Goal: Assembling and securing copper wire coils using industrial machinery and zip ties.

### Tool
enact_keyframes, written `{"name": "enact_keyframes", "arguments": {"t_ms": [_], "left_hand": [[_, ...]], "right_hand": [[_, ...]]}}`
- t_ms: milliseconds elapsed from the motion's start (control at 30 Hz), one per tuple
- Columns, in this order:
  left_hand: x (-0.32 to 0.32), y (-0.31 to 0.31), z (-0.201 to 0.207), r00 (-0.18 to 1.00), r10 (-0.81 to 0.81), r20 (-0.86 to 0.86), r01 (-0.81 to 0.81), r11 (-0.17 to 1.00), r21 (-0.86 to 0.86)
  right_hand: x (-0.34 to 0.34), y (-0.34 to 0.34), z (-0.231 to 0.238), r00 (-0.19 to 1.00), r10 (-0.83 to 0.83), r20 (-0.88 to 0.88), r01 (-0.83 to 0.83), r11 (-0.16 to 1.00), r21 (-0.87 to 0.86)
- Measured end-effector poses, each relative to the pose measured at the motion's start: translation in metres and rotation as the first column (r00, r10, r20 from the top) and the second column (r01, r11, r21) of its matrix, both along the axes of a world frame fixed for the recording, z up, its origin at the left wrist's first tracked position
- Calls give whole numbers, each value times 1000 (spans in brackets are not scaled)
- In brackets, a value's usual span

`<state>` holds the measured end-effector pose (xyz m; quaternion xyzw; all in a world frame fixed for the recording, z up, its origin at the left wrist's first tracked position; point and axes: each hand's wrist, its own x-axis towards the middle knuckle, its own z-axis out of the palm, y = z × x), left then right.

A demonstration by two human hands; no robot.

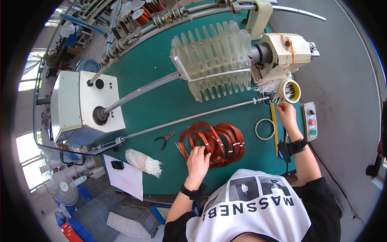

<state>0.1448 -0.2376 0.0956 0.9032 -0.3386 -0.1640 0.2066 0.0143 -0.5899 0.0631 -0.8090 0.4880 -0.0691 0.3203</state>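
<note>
Several coils of reddish copper wire (229, 135) lie overlapping on the green bench, bound in places with small white ties. My left hand (198, 163) is at the near left edge of these coils, its fingers bent around the wire of the leftmost one. Farther right, my right hand (286, 115) is just below a yellow-cored tape roll (298, 92) and a pile of thin white ties (268, 86). Its fingers are curled together; whatever is in them is hidden. Left of the coils lie pliers (164, 140) and a bag of white ties (142, 162).
A winding machine (86, 107) carries a shaft with a translucent finned former (209, 56) across the bench's far side. A thin metal rod (189, 117) runs before it. On the right are a clear tape ring (265, 129), a yellow ruler (275, 129) and a button box (309, 121).
</note>
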Motion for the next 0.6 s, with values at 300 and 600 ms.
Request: {"name": "enact_keyframes", "arguments": {"t_ms": [300, 600], "left_hand": [[-22, 3, 22, 979, -38, -201, 48, 998, 47], [-1, -81, 106, 876, -126, -465, -151, 845, -512]], "right_hand": [[-34, 11, -26, 992, 37, -118, -52, 991, -120], [40, 100, 121, 622, 623, 476, -759, 630, 167]]}}
